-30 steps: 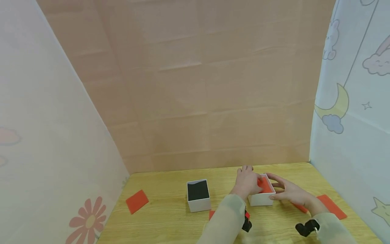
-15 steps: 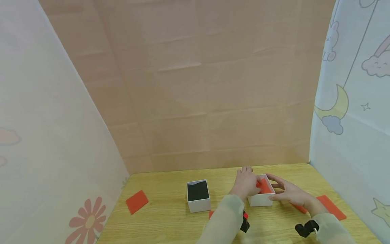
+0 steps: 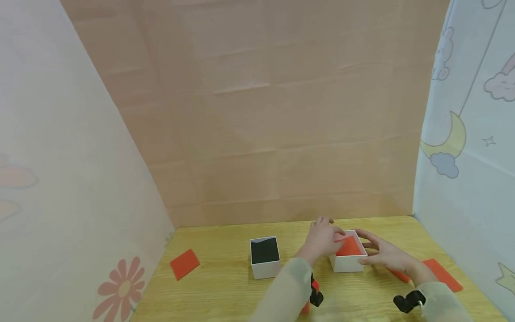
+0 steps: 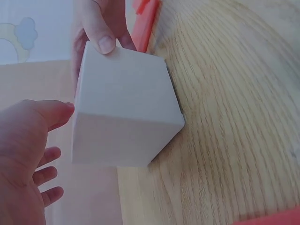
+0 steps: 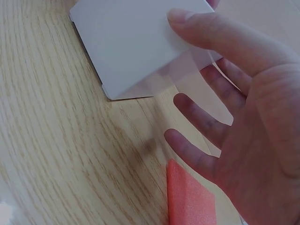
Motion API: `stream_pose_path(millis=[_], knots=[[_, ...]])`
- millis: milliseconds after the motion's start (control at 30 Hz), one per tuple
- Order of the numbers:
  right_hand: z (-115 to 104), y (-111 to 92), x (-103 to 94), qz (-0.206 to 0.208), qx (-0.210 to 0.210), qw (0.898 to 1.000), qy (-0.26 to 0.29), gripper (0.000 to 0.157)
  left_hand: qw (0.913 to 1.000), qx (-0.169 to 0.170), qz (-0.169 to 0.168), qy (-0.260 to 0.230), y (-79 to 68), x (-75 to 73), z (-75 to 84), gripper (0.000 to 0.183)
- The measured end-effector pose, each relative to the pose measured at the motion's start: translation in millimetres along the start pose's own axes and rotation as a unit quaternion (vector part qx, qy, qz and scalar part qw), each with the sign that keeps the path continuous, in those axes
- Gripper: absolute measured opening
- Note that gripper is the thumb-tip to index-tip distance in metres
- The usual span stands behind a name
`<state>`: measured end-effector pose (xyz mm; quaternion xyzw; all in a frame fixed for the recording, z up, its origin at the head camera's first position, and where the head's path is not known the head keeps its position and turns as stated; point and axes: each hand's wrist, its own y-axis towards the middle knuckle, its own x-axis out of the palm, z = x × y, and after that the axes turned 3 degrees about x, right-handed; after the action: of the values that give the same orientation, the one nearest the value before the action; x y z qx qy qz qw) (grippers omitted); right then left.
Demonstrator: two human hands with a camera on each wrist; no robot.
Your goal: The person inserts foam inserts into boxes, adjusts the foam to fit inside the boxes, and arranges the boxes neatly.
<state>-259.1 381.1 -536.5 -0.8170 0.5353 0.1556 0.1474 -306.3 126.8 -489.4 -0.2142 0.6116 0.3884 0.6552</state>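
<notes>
A white open box [image 3: 348, 264] sits at the right of the table in the head view, with a flat red foam piece [image 3: 349, 247] inside. My right hand [image 3: 388, 256] holds the box at its right side. In the right wrist view its thumb presses the outer white wall [image 5: 126, 42], while the lower fingers are spread apart from it. Over the left rim hovers my left hand [image 3: 320, 239], its thumb reaching towards the opening and its fingers loosely bent, holding nothing. The left wrist view puts that thumb tip [image 4: 69, 106] right at the box's rim; the foam is hidden there.
Left of centre stands a second white box [image 3: 265, 270] with a black inside. Red foam pieces lie at far left [image 3: 184, 264], at right [image 3: 442, 274] and under the right wrist [image 3: 400, 274]. Another red piece [image 3: 306, 308] shows partly behind the left sleeve.
My left hand has drawn up and left from inside the box, off the red foam piece, which shows more. My right hand stays on the box. The head view has shifted slightly.
</notes>
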Motion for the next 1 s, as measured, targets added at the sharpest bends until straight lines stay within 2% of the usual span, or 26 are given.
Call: stream_pose_path(millis=[167, 400, 633, 800, 1000], knots=[[1.4, 0.0, -2.0, 0.0, -0.003, 1.0, -0.009, 0.094, 0.9978, 0.029, 0.023, -0.054, -11.2, -6.0, -6.9, 0.028], [1.5, -2.5, -7.4, -0.003, -0.004, 1.0, 0.003, 0.094, 0.9878, 0.068, 0.05, -0.131, -31.0, -23.0, -22.1, 0.031], [1.6, -2.2, -5.1, 0.0, -0.01, 1.0, 0.0, 0.095, 0.9746, 0.088, 0.06, -0.197, -66.5, -40.4, -47.8, 0.035], [2.6, -0.8, -6.5, 0.0, -0.028, 0.999, 0.016, 0.1, 0.9658, 0.095, 0.071, -0.231, -100.6, -56.4, -73.5, 0.04], [0.3, -0.1, -5.7, -0.009, -0.03, 0.999, 0.03, 0.1, 0.9536, 0.088, 0.102, -0.269, -142.7, -63.1, -123.4, 0.041]])
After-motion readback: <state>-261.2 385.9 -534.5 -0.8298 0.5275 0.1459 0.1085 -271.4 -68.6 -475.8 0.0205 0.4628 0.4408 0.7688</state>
